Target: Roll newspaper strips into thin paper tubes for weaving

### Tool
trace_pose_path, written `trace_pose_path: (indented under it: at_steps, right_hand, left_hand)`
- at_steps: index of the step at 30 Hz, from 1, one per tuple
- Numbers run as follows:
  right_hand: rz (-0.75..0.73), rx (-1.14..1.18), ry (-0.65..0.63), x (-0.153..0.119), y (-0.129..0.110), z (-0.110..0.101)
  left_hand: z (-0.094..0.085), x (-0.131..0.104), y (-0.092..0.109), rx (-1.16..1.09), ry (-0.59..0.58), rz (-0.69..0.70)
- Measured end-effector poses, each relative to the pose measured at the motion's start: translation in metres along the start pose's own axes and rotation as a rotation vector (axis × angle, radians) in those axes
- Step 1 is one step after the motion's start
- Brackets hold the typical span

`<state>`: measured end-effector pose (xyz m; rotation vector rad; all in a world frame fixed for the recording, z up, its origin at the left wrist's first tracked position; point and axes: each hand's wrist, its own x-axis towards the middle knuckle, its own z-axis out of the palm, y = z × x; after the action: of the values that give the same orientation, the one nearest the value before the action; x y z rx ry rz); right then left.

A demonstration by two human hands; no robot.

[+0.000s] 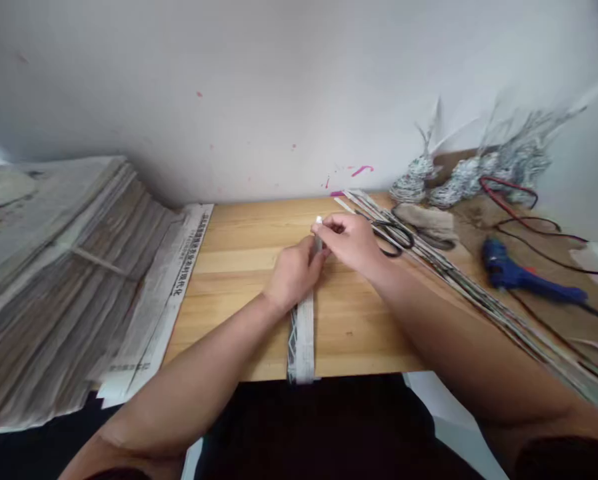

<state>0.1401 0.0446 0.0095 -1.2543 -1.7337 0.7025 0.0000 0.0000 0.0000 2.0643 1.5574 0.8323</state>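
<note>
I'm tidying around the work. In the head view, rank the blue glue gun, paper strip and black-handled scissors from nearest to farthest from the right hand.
1. Paper strip: its far end is at the right hand.
2. Black-handled scissors: just right of the hand.
3. Blue glue gun: farther out on the right.

There was one desk [229, 267]. Two hands, one left [293, 277] and one right [351, 243], were on one paper strip [305, 340] that went down to the front edge. A dark bit showed next to it, but I could not tell if that made two. One big pile of newspapers [73, 300] stood at the left edge, with one string [99, 260] around it. Toward the right edge there was one pair of scissors [411, 236], one blue glue gun [521, 277] and many thin sticks [446, 270], too many to count. At least two woven lumps [409, 180] sat by the back right corner.
</note>
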Motion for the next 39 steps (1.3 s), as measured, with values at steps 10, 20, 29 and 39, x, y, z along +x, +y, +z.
trace_pose_path:
  at_steps: [10, 20, 29, 39]
  right_hand:
    - [0.214, 0.438, -0.317, 0.003, 0.003, -0.008]
    - [0.34, 0.668, -0.256, 0.003, -0.004, -0.006]
    - [0.355, 0.75, -0.274, 0.006, 0.001, -0.01]
    - [0.344, 0.684, -0.411, 0.003, -0.001, -0.014]
  left_hand:
    - [0.002, 0.003, 0.001, -0.812, -0.216, -0.343]
    - [-0.003, 0.002, 0.011, -1.086, -0.327, -0.401]
    - [-0.002, 0.002, 0.008, -1.132, -0.367, -0.397]
    - [0.0, 0.002, 0.002, -1.132, -0.42, -0.373]
